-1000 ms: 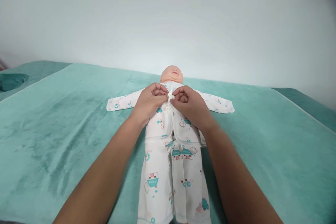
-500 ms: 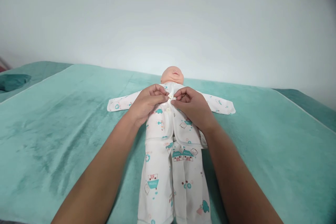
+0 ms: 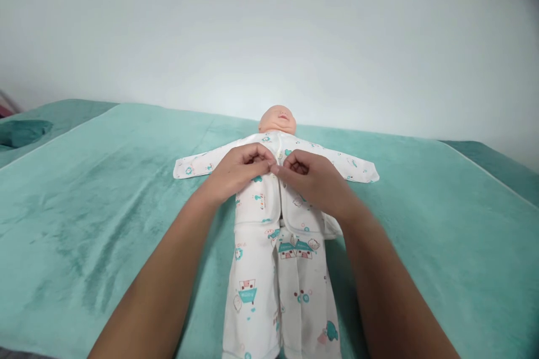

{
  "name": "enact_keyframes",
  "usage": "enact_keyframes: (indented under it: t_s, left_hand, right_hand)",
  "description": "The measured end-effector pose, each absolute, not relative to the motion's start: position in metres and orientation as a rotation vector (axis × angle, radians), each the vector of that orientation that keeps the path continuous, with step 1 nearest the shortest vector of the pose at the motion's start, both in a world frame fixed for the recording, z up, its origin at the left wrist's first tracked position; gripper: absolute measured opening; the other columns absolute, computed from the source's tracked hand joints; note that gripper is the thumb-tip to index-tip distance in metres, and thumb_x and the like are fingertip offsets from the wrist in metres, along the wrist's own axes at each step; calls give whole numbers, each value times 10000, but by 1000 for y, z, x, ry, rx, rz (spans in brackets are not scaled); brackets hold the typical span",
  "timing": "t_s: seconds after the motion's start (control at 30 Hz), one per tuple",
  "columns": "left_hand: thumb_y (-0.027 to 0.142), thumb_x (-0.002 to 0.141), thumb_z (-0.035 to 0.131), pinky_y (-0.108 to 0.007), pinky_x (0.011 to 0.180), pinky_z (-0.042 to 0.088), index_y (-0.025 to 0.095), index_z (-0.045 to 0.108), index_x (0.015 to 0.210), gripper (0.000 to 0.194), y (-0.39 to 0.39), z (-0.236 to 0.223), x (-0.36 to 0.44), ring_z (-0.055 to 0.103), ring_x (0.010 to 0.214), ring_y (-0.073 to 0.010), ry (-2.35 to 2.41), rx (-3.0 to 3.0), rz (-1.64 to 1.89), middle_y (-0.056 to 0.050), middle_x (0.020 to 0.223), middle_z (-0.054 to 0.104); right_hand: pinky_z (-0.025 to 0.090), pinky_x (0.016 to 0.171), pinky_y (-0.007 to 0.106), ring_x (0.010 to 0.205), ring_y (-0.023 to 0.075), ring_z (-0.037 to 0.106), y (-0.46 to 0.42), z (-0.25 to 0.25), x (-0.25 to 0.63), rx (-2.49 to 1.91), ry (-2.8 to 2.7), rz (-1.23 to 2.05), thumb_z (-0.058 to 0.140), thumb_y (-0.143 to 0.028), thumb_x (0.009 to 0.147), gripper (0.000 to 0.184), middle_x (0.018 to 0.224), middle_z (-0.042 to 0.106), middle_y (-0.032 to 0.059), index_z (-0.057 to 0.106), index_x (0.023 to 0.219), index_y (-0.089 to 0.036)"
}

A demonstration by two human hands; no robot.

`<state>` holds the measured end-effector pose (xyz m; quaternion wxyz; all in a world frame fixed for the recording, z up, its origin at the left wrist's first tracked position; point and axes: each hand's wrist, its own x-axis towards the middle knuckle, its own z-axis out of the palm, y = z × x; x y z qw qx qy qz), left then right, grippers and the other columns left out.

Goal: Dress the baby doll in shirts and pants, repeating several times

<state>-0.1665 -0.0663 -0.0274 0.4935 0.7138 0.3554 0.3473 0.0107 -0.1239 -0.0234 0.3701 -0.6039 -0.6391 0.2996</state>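
Observation:
A baby doll lies on its back, arms spread, dressed in a white printed baby jacket and matching trousers. My left hand pinches the jacket's front edge at mid-chest, thumb against fingers. My right hand meets it there, its thumb tip close to the left fingertips and its other fingers curled in. A button shows on the placket just above my hands. Below them the front edges of the jacket hang apart. My fingers hide the spot being pinched.
A green plush blanket covers the bed under the doll. Behind it rises a white wall. A darker green bundle lies at the far left.
Both hands have moved a little down the jacket front, from the upper button to lower on the placket. That upper button is now uncovered. The doll stays in place.

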Motion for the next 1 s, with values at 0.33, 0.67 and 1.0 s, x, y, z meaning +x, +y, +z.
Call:
enact_keyframes:
  t_s: [0.33, 0.67, 1.0]
  left_hand:
    - [346, 803, 648, -282, 677, 389, 192, 680, 791, 158, -70, -19, -178, 486, 731, -136, 800, 2030, 580, -15, 804, 613]
    - [349, 765, 709, -257, 631, 402, 186, 677, 764, 166, -75, -23, -179, 531, 703, -137, 766, 1795, 719, -18, 760, 611]
    - [337, 772, 708, -246, 584, 347, 191, 693, 772, 147, -77, -23, -174, 475, 643, -113, 760, 1781, 706, 10, 686, 552]
  right_hand:
    - [259, 475, 270, 519, 109, 409, -153, -12, -1, -1859, -1982, 492, 537, -308, 813, 244, 593, 564, -7, 458, 610, -199]
    - [218, 453, 257, 493, 88, 307, -139, -22, 6, -1558, -1504, 912, 536, -262, 782, 263, 538, 378, -32, 382, 579, -195]
    - [291, 440, 220, 492, 84, 433, -129, -30, 16, -1330, -1430, 1216, 620, -328, 805, 221, 572, 511, -25, 562, 649, -183]
